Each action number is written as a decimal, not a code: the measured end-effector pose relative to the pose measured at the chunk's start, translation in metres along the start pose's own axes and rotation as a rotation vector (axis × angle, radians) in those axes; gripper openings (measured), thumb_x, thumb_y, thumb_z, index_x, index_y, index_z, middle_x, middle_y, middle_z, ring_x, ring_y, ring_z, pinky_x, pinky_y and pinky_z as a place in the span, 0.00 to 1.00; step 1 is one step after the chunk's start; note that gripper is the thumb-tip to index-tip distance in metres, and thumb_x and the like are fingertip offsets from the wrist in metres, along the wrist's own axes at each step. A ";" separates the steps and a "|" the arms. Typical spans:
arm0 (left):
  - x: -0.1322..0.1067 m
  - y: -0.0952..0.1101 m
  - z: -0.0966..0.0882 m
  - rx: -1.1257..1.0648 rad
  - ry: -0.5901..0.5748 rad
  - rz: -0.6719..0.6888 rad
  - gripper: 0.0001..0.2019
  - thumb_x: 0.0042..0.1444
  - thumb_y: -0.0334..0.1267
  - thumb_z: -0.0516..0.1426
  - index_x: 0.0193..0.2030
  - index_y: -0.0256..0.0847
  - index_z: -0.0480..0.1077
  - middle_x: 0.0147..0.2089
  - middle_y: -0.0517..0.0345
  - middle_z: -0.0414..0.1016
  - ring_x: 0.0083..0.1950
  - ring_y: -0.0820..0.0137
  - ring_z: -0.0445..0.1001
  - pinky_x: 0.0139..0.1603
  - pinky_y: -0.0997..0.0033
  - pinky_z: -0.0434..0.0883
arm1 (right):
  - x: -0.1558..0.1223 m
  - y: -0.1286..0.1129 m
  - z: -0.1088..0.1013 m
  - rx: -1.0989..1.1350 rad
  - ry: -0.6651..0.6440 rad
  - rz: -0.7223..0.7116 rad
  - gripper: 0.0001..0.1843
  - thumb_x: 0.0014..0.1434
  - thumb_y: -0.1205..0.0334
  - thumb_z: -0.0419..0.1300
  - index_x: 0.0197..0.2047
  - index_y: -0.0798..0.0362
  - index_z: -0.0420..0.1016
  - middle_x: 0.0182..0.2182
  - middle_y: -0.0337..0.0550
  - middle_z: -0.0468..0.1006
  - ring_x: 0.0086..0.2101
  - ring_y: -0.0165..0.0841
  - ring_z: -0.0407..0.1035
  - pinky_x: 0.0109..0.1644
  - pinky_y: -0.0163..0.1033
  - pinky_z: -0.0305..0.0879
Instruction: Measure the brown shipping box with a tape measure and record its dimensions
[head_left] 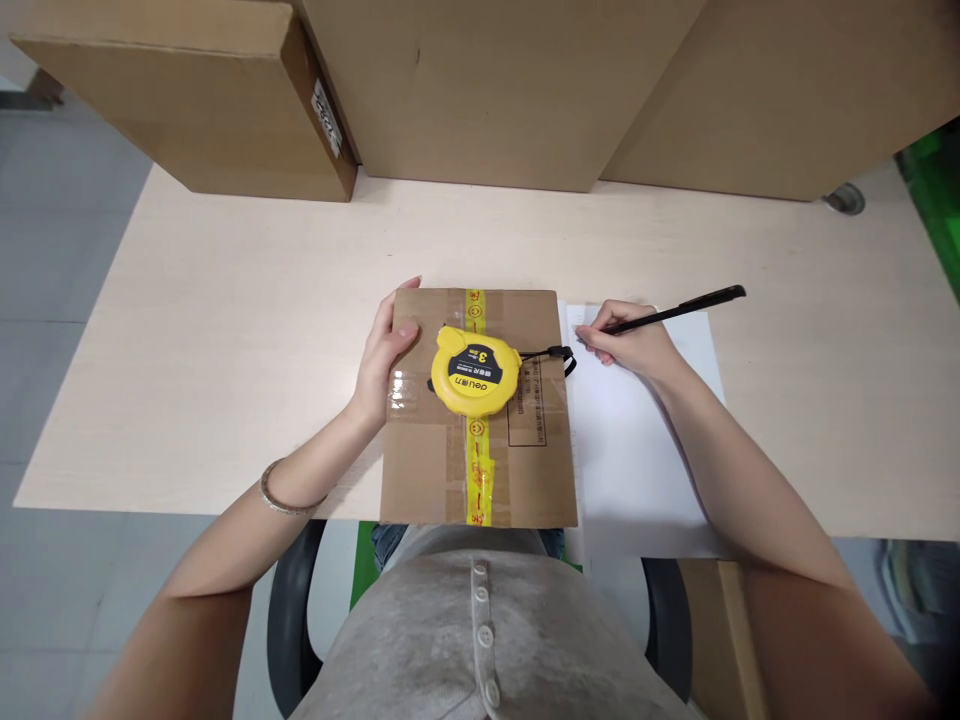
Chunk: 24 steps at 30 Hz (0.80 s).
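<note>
In the head view a small cardboard box (420, 460) with a strip of yellow tape lies at the table's front edge. My left hand (381, 360) grips its left side, thumb on top and fingers along the far left side. On top of the box rests a yellow tape measure (475, 372), its black wrist strap trailing right over the box edge. My right hand (626, 340) pinches a black pen (675, 307), the tip down near the upper left of a white sheet of paper (637, 450). The paper lies right beside the box.
Large cardboard boxes (480, 100) stand along the back of the pale wooden table (225, 300); another carton (232, 110) is at the back left. A round metal-rimmed grommet (846, 199) sits at the back right. Chair armrests (292, 620) flank my body below the table edge.
</note>
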<state>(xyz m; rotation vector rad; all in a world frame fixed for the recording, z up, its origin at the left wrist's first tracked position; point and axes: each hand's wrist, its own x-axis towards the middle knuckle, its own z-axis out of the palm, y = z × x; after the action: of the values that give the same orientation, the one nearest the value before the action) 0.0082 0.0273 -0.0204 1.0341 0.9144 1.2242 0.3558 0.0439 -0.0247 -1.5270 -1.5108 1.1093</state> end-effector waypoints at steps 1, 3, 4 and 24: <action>0.000 -0.001 -0.001 0.010 -0.011 0.008 0.28 0.59 0.55 0.66 0.65 0.55 0.74 0.61 0.56 0.79 0.61 0.51 0.78 0.59 0.55 0.77 | 0.000 0.000 0.000 -0.001 0.004 0.001 0.24 0.51 0.51 0.77 0.20 0.48 0.67 0.15 0.36 0.74 0.14 0.25 0.62 0.18 0.35 0.59; 0.000 -0.002 -0.002 0.033 -0.036 0.028 0.28 0.61 0.55 0.64 0.67 0.55 0.72 0.62 0.55 0.77 0.62 0.51 0.77 0.60 0.54 0.76 | 0.000 0.000 0.000 -0.007 0.016 0.009 0.24 0.50 0.51 0.77 0.20 0.49 0.67 0.15 0.36 0.73 0.14 0.25 0.61 0.18 0.35 0.58; 0.000 -0.002 -0.003 0.045 -0.046 0.035 0.28 0.62 0.55 0.63 0.67 0.54 0.71 0.63 0.55 0.77 0.63 0.51 0.77 0.61 0.54 0.76 | 0.000 0.000 0.000 -0.007 0.016 0.014 0.24 0.50 0.52 0.77 0.20 0.49 0.66 0.15 0.36 0.74 0.14 0.25 0.61 0.17 0.34 0.57; -0.001 -0.002 -0.001 0.037 -0.018 0.012 0.28 0.61 0.55 0.63 0.66 0.54 0.72 0.63 0.54 0.75 0.63 0.52 0.75 0.61 0.55 0.75 | 0.003 0.001 0.000 0.028 0.030 0.027 0.22 0.48 0.56 0.75 0.20 0.48 0.65 0.13 0.35 0.71 0.12 0.24 0.59 0.14 0.33 0.53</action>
<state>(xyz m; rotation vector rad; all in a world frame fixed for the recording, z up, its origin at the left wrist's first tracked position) 0.0076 0.0259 -0.0223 1.0800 0.9213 1.2104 0.3558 0.0466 -0.0259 -1.5428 -1.4523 1.1139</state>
